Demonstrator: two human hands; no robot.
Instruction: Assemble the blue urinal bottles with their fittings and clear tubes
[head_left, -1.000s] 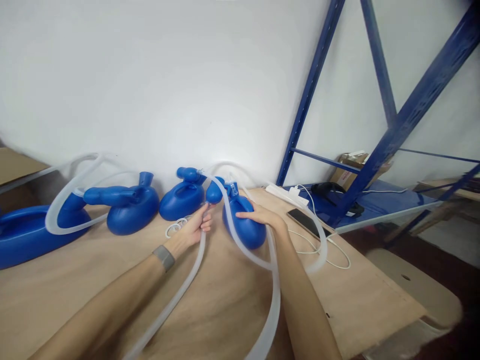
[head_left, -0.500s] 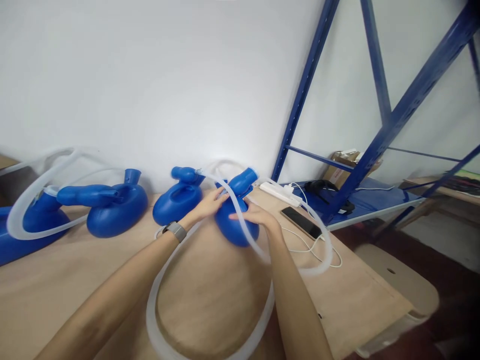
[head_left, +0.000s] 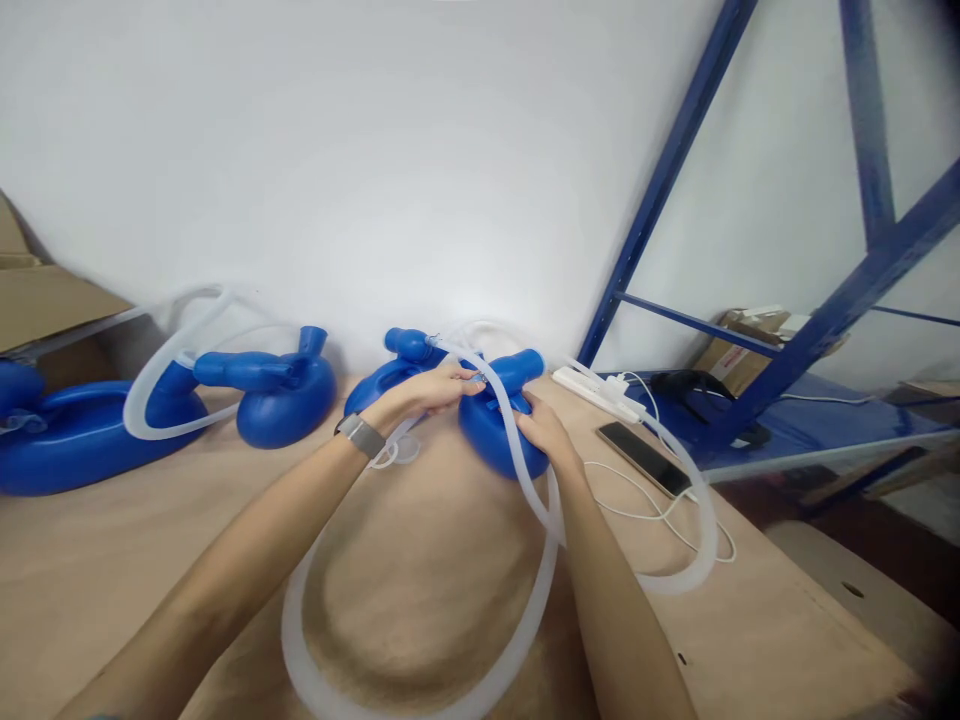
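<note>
A blue plastic urinal bottle [head_left: 499,445] stands on the table in front of me, its blue mouthpiece [head_left: 517,370] pointing up to the right. My right hand [head_left: 546,425] grips the bottle's right side, the thumb over its front. At the left end of the mouthpiece, my left hand [head_left: 442,388] is closed in a pinch; what lies between its fingertips is too small to make out. A clear hose [head_left: 517,455] runs down across the bottle and loops over the table between my forearms. Just behind my left hand sits another blue bottle [head_left: 364,390], partly hidden.
More blue bottles [head_left: 289,410] with hoses stand to the left, near a cardboard box [head_left: 60,310]. On the right lie a phone [head_left: 643,458], white cables and a power strip [head_left: 596,393]. A blue metal rack [head_left: 667,190] rises beyond the table's right side.
The view has swung left, showing more of the cardboard box. My left hand has gone from resting by the bottle to a pinch at the mouthpiece's end. My right hand stays on the bottle.
</note>
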